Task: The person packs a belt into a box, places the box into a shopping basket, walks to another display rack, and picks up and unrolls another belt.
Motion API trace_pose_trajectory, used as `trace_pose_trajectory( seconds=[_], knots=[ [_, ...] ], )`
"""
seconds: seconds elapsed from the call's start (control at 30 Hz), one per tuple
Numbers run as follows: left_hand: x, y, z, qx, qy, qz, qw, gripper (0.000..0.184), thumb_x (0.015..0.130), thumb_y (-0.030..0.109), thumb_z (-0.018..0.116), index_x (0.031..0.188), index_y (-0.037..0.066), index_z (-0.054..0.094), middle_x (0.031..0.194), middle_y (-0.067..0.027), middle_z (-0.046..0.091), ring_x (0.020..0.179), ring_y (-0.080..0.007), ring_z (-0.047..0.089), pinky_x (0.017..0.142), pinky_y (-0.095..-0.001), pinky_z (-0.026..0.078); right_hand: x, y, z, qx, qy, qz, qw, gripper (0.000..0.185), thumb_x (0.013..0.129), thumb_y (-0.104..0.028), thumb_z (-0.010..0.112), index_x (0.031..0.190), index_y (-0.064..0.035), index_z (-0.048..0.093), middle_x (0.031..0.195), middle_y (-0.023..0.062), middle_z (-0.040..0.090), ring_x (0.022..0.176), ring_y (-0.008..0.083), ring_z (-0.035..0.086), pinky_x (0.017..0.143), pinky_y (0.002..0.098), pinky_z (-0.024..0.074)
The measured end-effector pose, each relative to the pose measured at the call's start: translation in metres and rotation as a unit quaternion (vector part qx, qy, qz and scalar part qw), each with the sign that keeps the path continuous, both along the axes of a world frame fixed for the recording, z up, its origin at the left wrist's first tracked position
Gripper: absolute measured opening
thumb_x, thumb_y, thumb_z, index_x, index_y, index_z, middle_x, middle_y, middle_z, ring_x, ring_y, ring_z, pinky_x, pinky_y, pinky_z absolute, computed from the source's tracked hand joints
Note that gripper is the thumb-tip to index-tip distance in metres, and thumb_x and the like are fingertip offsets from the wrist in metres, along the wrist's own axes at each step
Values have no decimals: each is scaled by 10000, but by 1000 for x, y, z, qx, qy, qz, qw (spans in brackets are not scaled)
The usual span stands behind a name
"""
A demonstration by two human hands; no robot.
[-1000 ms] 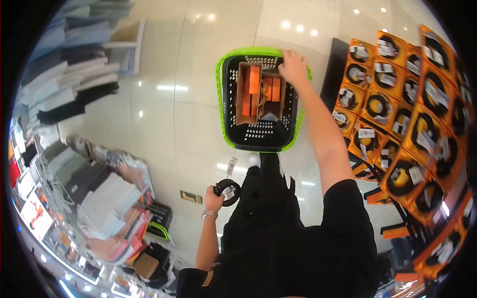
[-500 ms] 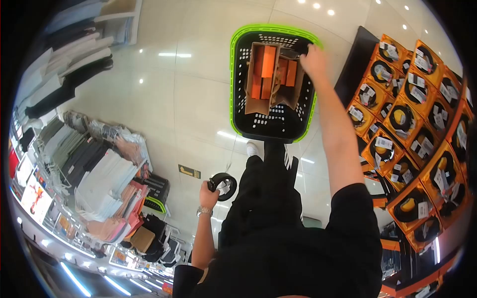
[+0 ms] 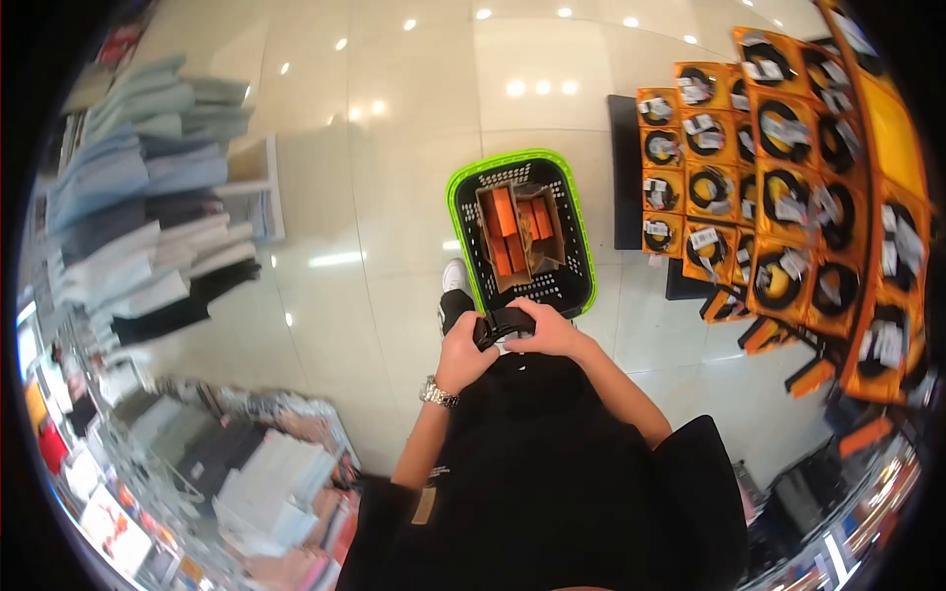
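Note:
A coiled black belt (image 3: 506,321) is held in front of my body, just past the near end of the basket. My left hand (image 3: 466,353), with a metal watch on its wrist, is closed around the left side of the coil. On the coil's right side, my right hand (image 3: 547,331) grips it with bent fingers. Beyond both hands, a black perforated shopping basket (image 3: 583,229) with a bright green rim rests on the floor. Inside it sit open cardboard boxes (image 3: 549,258) with several orange boxes (image 3: 503,212).
At right, a rack displays several orange packages (image 3: 711,187) with coiled black belts. Hanging clothes (image 3: 163,187) line the upper left, and stacked garments (image 3: 276,483) fill the lower left. A white shoe (image 3: 454,277) is beside the basket on the tiled floor (image 3: 384,217).
My right hand has let go of the basket's rim and come back to the coiled belt. My left hand has brought the belt up and to the right. The view has shifted.

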State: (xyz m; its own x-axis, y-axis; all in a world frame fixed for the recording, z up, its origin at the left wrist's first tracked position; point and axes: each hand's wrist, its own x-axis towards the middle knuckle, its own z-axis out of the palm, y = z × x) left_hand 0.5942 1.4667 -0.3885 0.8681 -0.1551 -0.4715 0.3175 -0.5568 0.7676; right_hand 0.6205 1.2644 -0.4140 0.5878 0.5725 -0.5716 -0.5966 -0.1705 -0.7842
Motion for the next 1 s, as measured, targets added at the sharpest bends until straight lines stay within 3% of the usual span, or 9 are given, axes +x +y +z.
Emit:
trace_pose_trajectory(
  seconds=[0.1, 0.2, 0.27, 0.37, 0.47, 0.6, 0.63, 0.73, 1.0],
  knots=[
    [30, 25, 12, -48, -23, -96, 994, 418, 649, 88, 677, 1032, 20, 524, 775, -98, 557, 704, -220, 555, 669, -324, 463, 1, 12, 36, -70, -164, -53, 982, 576, 685, -248, 794, 1147, -19, 538, 974, 92, 627, 918, 207, 615, 830, 322, 484],
    [59, 46, 29, -120, 10, -163, 979, 384, 665, 65, 657, 1025, 15, 531, 795, -64, 568, 729, -163, 557, 676, -295, 457, -23, 37, 65, -68, -288, -206, 933, 647, 743, -206, 757, 1284, -37, 446, 1147, 88, 558, 1074, 197, 546, 959, 318, 411],
    [75, 53, 49, -165, 39, -197, 966, 370, 672, 49, 648, 1023, 11, 536, 822, -57, 580, 764, -151, 571, 695, -290, 460, -45, 61, 83, 79, -166, -405, 896, 676, 808, -184, 700, 1361, -43, 339, 1326, 108, 430, 1200, 202, 454, 1029, 334, 358],
    [83, 54, 72, -277, 79, -122, 950, 330, 727, -22, 594, 1048, 31, 539, 890, -8, 587, 802, -80, 553, 701, -237, 454, -75, 94, 93, 82, -229, -570, 785, 660, 831, -93, 681, 1370, -19, 307, 1287, 102, 454, 1176, 182, 471, 985, 322, 390],
    [75, 33, 104, -354, 80, -128, 923, 339, 739, -26, 597, 1065, 34, 528, 926, -23, 598, 830, -87, 571, 734, -241, 469, -102, 115, 111, 95, -176, -573, 795, 539, 818, -67, 687, 1272, -26, 399, 1063, 63, 569, 1001, 139, 538, 901, 296, 426],
    [46, 8, 120, -375, 52, -255, 890, 381, 772, -16, 625, 1122, 27, 480, 955, -43, 608, 886, -101, 595, 789, -262, 496, -124, 113, 138, -55, -203, -721, 660, 227, 817, -24, 630, 1018, -19, 525, 845, 38, 575, 798, 111, 556, 736, 251, 448],
    [39, 4, 125, -352, 65, -318, 878, 435, 775, 1, 663, 1154, 17, 452, 977, -48, 613, 910, -105, 597, 793, -271, 502, -135, 108, 152, 69, -187, -773, 603, 101, 821, -33, 601, 890, -37, 527, 758, 32, 552, 684, 110, 531, 647, 240, 426],
    [5, -12, 144, -420, 117, -399, 806, 564, 781, 68, 737, 1240, 17, 413, 1096, -60, 585, 981, -116, 578, 832, -263, 488, -171, 88, 182, 162, -223, -813, 512, 86, 809, -18, 542, 866, -62, 494, 675, 13, 478, 533, 94, 427, 534, 247, 347],
    [-66, -39, 195, -422, 124, -516, 735, 502, 821, 155, 725, 1226, 22, 459, 1126, -40, 567, 1051, -124, 539, 929, -293, 436, -270, 56, 217, 237, -353, -782, 456, 94, 786, -50, 532, 797, -95, 450, 611, -23, 345, 481, 88, 328, 531, 264, 286]
  ],
)
